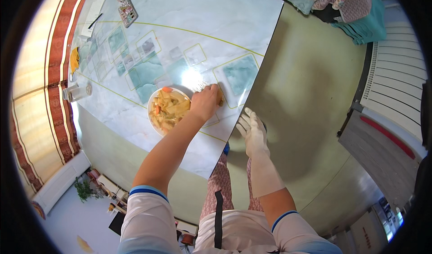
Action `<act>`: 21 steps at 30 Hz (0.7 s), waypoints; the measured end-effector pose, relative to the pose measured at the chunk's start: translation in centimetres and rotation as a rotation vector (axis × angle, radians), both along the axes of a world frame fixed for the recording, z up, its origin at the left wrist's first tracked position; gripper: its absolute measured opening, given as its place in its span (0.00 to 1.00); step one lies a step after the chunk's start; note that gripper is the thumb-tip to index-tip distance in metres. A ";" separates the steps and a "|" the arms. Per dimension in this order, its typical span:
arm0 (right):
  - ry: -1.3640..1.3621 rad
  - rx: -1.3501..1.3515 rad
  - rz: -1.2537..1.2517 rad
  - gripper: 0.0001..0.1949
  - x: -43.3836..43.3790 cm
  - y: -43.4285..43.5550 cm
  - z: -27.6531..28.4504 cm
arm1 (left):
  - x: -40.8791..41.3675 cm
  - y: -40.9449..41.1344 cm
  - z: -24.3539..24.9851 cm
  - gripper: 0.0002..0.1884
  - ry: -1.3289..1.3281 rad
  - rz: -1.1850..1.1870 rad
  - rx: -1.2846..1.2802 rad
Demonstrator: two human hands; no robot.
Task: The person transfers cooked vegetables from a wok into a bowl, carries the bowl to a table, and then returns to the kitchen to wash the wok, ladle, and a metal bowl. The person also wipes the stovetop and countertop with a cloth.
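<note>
My bare left hand (205,100) is over the tabletop, its fingers curled around a small yellow-brown item (220,98). The fingers hide most of that item, so its kind is unclear. Left of this hand, close to the wrist, stands a white bowl (150,123) filled with cooked food (168,107), pale slices with orange pieces that look like carrot. My forearm covers part of the bowl's rim. A long whitish glove (253,132) covers my right hand (251,127), which is beside the table edge with fingers extended and somewhat apart, and nothing visible in it.
The marble-patterned table (202,24) bears a phone in a decorated case (127,12), paper (93,14) with a black pen (95,21), glass cups (79,92) and a yellow cloth-like item (74,59). A turquoise plastic stool (366,26) and a white radiator (395,71) stand right.
</note>
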State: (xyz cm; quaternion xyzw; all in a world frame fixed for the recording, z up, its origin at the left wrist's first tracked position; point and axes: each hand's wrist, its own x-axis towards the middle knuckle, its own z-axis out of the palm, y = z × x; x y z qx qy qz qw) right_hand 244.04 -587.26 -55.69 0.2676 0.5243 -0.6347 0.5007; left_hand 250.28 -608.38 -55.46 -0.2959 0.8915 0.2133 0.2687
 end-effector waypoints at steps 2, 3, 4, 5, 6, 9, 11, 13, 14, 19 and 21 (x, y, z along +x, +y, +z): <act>-0.010 0.007 -0.014 0.27 -0.4 -0.1 0.1 | 0.1 0.7 0.5 0.30 0.030 0.067 0.026; -0.015 0.010 -0.019 0.28 -0.5 0.0 0.1 | 0.0 1.4 0.9 0.30 0.056 0.094 0.022; 0.001 0.005 -0.020 0.28 -0.4 0.0 0.2 | 0.2 2.0 1.2 0.29 0.081 0.123 0.017; 0.017 0.000 -0.019 0.29 -0.2 0.0 0.2 | 0.5 2.4 1.4 0.28 0.168 0.173 -0.010; 0.036 -0.004 -0.013 0.29 -0.3 0.1 0.1 | 0.8 2.8 1.4 0.27 0.257 0.227 -0.036; 0.167 0.084 -0.013 0.30 -1.2 0.8 -0.1 | 3.3 6.3 2.0 0.21 0.609 0.483 0.010; 0.311 0.107 0.055 0.26 -2.6 0.2 1.8 | 7.1 12.1 1.0 0.15 0.625 0.869 0.666; 0.450 0.061 0.289 0.21 -4.9 -0.6 3.2 | 8.0 16.4 1.5 0.15 0.515 1.351 1.281; 0.567 0.053 0.426 0.19 -5.2 -1.3 4.0 | 8.1 17.6 1.0 0.15 0.476 1.516 1.398; 0.623 -0.039 0.744 0.16 -7.8 -5.4 8.5 | 7.2 22.0 -2.4 0.17 0.395 1.984 1.719; 0.681 0.017 0.856 0.16 -8.7 -6.6 10.8 | 6.9 22.7 -1.9 0.15 0.436 1.913 1.615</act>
